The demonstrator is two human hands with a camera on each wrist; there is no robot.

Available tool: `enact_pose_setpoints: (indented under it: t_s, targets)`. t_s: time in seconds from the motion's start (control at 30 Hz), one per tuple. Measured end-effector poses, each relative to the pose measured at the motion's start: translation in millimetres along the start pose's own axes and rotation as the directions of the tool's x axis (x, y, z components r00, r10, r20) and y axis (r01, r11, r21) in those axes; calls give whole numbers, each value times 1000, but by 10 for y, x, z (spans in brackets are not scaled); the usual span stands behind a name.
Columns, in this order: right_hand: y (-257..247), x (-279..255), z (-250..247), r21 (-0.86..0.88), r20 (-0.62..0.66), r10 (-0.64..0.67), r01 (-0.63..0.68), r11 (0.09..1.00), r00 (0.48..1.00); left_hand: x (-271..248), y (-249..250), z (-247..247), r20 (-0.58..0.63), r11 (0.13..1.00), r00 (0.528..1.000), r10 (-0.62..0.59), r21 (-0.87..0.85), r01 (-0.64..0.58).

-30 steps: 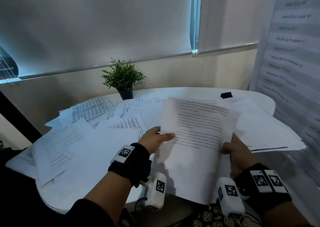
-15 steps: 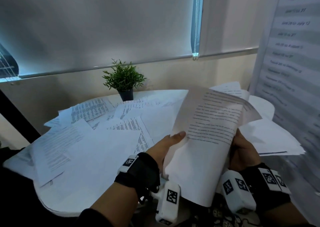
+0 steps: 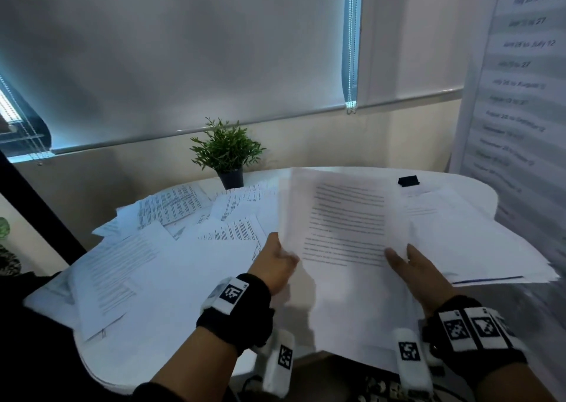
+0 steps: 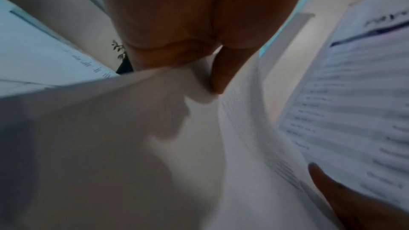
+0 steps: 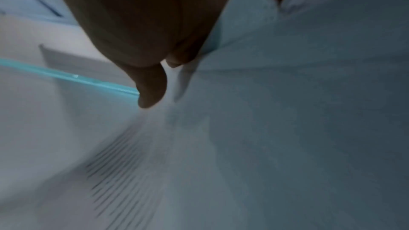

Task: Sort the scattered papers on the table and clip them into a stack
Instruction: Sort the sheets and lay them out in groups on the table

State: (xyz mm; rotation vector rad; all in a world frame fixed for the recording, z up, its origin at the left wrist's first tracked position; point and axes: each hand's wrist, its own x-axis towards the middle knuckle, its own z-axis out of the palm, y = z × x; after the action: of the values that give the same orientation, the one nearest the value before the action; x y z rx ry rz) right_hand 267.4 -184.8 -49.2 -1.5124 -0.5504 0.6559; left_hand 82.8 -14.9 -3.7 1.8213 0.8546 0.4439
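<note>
The papers (image 3: 346, 236) being gathered sit as a loose sheaf over the near edge of the table (image 3: 477, 184) — the left hand (image 3: 274, 264) pinches its left edge, thumb on top, while the right hand (image 3: 419, 274) lies on its right side with fingers nearly straight. Gathering looks half done: many sheets (image 3: 122, 264) lie scattered, and the black clip (image 3: 409, 181) waits far off. The only container — the plant pot (image 3: 232, 178) — holds a small green plant.

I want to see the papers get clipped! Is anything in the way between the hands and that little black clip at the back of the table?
Yes. Both hands are busy: the left hand pinches the held papers and the right hand supports them. That bundle rises between the hands and the black clip. Loose sheets also cover the table before it.
</note>
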Motion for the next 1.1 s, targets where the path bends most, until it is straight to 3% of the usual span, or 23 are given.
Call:
enact_pose_setpoints:
  t_s: [0.07, 0.13, 0.2, 0.27, 0.3, 0.37, 0.43, 0.53, 0.73, 0.83, 0.9, 0.93, 0.97, 1.0, 1.07, 1.1]
  targets:
    - [7, -14, 22, -34, 41, -5, 6, 999, 999, -51, 28, 45, 40, 998, 999, -8, 65, 6]
    - [1, -34, 42, -20, 1, -51, 51, 998, 999, -64, 28, 19, 40, 994, 999, -21, 105, 17]
    - [29, -30, 82, -68, -90, -90, 84, 994, 992, -36, -9, -128, 2, 994, 999, -44, 102, 44]
    - [69, -21, 142, -115, -89, -144, 134, 984, 986, -7, -69, -386, -100, 963, 992, -82, 247, 104]
    - [102, -13, 176, -156, -68, -170, 158, 975, 983, -7, -118, -539, -163, 906, 982, -93, 396, 152]
    - [169, 14, 209, -272, -57, -212, 189, 944, 976, -41, -287, -787, -228, 709, 961, -154, 652, 268]
    - [218, 37, 206, -326, -90, -211, 171, 930, 973, -117, -460, -861, -233, 552, 930, -283, 754, 357]
    - [255, 61, 194, -307, -100, -213, 173, 936, 972, -223, -651, -782, -233, 443, 870, -434, 786, 431]
    - [312, 125, 114, -527, 2, -226, 192, 828, 974, -255, -653, -698, -231, 430, 912, -340, 824, 369]
    - [306, 117, 119, -530, -9, -204, 168, 831, 979, -380, -487, -595, -187, 323, 938, -292, 904, 280]
    - [298, 106, 138, -530, -13, -202, 165, 832, 979, -489, -312, -553, -90, 262, 959, -270, 951, 163]
    - [292, 102, 143, -530, -18, -194, 155, 834, 981, -531, -154, -591, -17, 287, 968, -250, 954, 91]
    - [288, 107, 143, -528, -26, -178, 137, 838, 984, -575, 62, -699, 36, 379, 982, -187, 925, 38]
    - [292, 122, 138, -525, -31, -163, 123, 842, 986, -639, 347, -826, 58, 546, 995, -81, 838, -5]
    - [297, 143, 126, -524, -28, -142, 106, 845, 989, -747, 948, -1110, -49, 881, 989, 142, 462, -103]
    - [281, 149, 122, -521, -31, -140, 103, 847, 990, -725, 1146, -1262, -196, 936, 947, 253, 297, -189]
